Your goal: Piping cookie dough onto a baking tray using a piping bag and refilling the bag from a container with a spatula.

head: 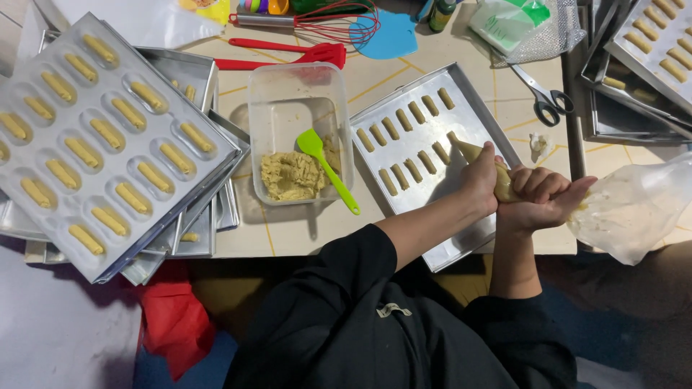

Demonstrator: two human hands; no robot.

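Both my hands grip a clear piping bag (pixel 627 205) filled with yellowish dough. My left hand (pixel 481 179) wraps the bag near its tip, which points at a metal baking tray (pixel 476 119). My right hand (pixel 544 202) squeezes the twisted part of the bag behind it. On the tray lie two rows of several short piped dough sticks (pixel 404 122). The loose end of the bag balloons out to the right.
A clear plastic tub (pixel 288 108) with dough and a green spatula (pixel 328 169) stands left of the tray. Stacked trays of piped sticks (pixel 101 130) fill the left side, more trays (pixel 649 50) the far right. Scissors (pixel 544 94), red spatula (pixel 288 54), whisk (pixel 324 21) lie behind.
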